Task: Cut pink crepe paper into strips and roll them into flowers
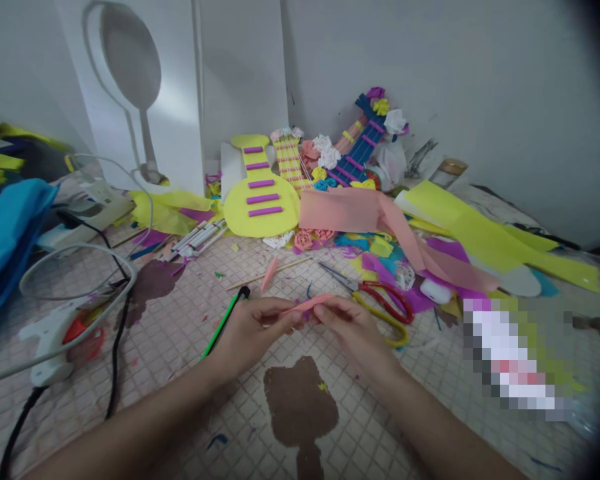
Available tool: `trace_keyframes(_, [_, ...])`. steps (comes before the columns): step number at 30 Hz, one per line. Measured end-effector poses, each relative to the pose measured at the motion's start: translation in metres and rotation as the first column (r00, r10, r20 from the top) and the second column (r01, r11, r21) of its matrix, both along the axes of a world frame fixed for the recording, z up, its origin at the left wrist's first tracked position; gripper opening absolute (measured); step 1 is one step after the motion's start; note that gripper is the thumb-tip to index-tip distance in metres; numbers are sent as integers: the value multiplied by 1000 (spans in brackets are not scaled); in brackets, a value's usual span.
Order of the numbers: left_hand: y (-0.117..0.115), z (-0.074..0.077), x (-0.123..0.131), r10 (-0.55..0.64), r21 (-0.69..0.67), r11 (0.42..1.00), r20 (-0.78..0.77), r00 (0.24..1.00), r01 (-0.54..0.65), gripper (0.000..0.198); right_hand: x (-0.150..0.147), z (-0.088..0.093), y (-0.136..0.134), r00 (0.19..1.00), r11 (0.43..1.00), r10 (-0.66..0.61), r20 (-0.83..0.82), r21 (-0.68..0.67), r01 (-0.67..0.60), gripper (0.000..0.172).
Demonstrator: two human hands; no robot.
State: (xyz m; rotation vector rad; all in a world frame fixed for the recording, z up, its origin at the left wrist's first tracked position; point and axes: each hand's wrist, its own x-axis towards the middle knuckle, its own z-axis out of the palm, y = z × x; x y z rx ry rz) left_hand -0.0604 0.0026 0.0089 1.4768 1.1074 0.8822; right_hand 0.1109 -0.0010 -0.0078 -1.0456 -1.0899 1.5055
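A narrow strip of pink crepe paper (311, 302) stretches between my two hands over the middle of the table. My left hand (260, 325) pinches its left end, and my right hand (353, 323) pinches the right end between thumb and fingers. A small purple bit shows under the strip; what it is I cannot make out. Beside my left hand lies a green and black pencil-like stick (226, 320). Scissors with red and yellow handles (387, 298) lie just beyond my right hand. A small pink paper piece (269, 273) and a thin wooden stick (285, 270) rest behind the hands.
A white glue gun (53, 347) and its looping cables are at left, near blue paper (10, 247). Behind stand a yellow guitar-shaped cutout (263, 193) with purple bars and a blue one (363, 152). Pink crepe paper (340, 210) and yellow sheets (485, 227) spread to the right.
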Motion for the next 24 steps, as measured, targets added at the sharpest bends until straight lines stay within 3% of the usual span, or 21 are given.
trace_keyframes(2, [2,1,-4,25,45,999,-62,998,-22,24,2,-2,1,999,999,-52,0,9,52,10])
trace_keyframes(5, [13,3,-20,196,156,973,-180,964,-169,34,7,-4,5,991,991,-131,-5,18,131,11])
trace_keyframes(9, [39,4,-46,460,457,847,-376,805,-270,34,12,-7,11,981,981,-192,22,31,191,13])
trace_keyframes(11, [51,4,-49,449,486,852,-487,749,-195,32,13,-8,14,981,981,-189,51,47,186,14])
trace_keyframes(15, [68,-4,-31,341,433,898,-577,742,-76,28,13,-6,16,981,982,-179,73,81,173,15])
trace_keyframes(18, [79,-15,-17,306,397,916,-598,741,-57,38,14,-4,16,978,979,-191,88,93,183,15])
trace_keyframes(21, [87,-20,-15,268,347,936,-575,773,-67,38,15,-2,17,976,978,-194,103,100,184,16])
trace_keyframes(24, [88,-12,-20,219,286,955,-491,843,-82,32,16,0,18,974,977,-193,122,111,180,15])
